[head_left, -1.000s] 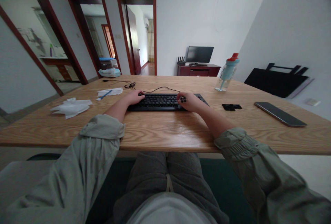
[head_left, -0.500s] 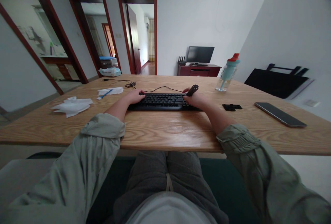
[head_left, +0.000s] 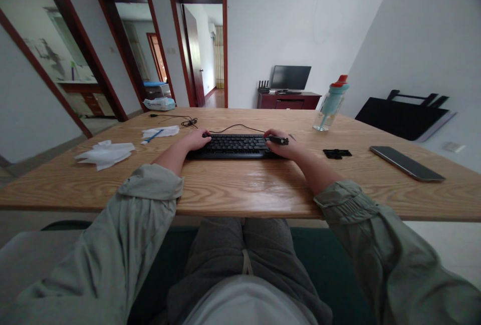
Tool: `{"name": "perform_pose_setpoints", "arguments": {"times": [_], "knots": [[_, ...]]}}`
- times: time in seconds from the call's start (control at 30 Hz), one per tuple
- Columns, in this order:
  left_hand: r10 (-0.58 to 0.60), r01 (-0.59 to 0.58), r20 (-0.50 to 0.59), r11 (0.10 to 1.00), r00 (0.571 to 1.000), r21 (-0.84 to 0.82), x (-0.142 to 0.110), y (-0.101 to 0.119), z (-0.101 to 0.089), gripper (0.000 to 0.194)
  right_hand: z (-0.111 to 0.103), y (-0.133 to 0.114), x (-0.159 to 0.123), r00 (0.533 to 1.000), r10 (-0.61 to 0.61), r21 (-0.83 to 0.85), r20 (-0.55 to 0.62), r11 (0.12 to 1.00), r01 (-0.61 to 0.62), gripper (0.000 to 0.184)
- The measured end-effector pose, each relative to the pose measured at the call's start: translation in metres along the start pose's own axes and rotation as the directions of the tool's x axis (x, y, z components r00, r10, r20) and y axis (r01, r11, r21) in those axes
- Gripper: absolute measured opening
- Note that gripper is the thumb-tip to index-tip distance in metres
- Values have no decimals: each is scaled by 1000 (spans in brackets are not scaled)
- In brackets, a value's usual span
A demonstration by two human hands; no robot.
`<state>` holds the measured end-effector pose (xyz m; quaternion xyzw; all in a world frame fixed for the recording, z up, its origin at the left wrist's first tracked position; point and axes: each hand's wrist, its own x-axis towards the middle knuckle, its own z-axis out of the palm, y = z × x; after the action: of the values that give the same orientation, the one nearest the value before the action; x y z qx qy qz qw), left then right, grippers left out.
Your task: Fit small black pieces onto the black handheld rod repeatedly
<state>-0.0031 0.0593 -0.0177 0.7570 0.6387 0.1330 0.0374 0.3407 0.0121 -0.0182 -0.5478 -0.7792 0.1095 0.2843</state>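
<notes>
On the table (head_left: 240,190) lay the keyboard (head_left: 236,145), left end in the left hand (head_left: 195,140), while the right hand (head_left: 288,151), gripping a black tool (head_left: 278,140), seemingly worked the right end, the next move calling for steadiness.

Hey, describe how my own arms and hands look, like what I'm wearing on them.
Your left sleeve and right sleeve are loose, wrinkled and grey-green. The left cuff looks folded back; the right cuff is gathered. Your left hand and right hand are ungloved, with no watch visible.
</notes>
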Motion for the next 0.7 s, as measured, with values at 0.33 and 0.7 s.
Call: {"name": "perform_pose_setpoints", "arguments": {"times": [0.33, 0.7], "knots": [[0, 0, 0, 999, 1000, -37, 2, -2, 3, 42, -1, -1, -6, 984, -156, -137, 81, 977, 166, 34], [218, -229, -235, 973, 947, -24, -20, 53, -6, 37, -1, -4, 0, 997, -54, 26, -62, 998, 55, 40]]}}
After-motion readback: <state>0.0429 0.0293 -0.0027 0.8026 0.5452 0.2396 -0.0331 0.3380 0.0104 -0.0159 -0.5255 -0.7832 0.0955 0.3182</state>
